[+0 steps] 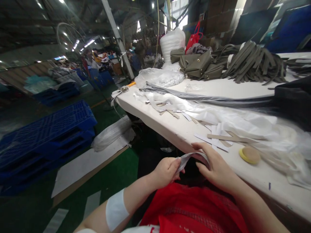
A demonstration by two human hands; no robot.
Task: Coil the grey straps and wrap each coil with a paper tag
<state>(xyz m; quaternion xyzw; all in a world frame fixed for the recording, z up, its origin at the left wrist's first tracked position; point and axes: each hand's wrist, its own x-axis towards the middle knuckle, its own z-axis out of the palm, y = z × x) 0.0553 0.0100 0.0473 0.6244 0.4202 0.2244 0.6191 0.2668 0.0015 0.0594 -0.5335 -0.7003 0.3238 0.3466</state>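
My left hand point(166, 171) is closed, pinching one end of a thin grey-white strip point(191, 157) just off the near edge of the white table point(267, 176). My right hand point(216, 166) curls round the strip's other end, fingers bent over it at the table edge. The strip arches between the two hands above my lap, where a red garment point(191, 207) shows. A white band wraps my left forearm point(116, 209).
Loose paper strips point(225, 138), a yellow tape roll point(249, 154), white plastic sheets point(233, 119), long grey strips point(206, 98), olive bags point(199, 64) and a strap pile point(252, 61) lie on the table. Blue pallets point(46, 136) and cardboard point(89, 161) lie on the green floor at left.
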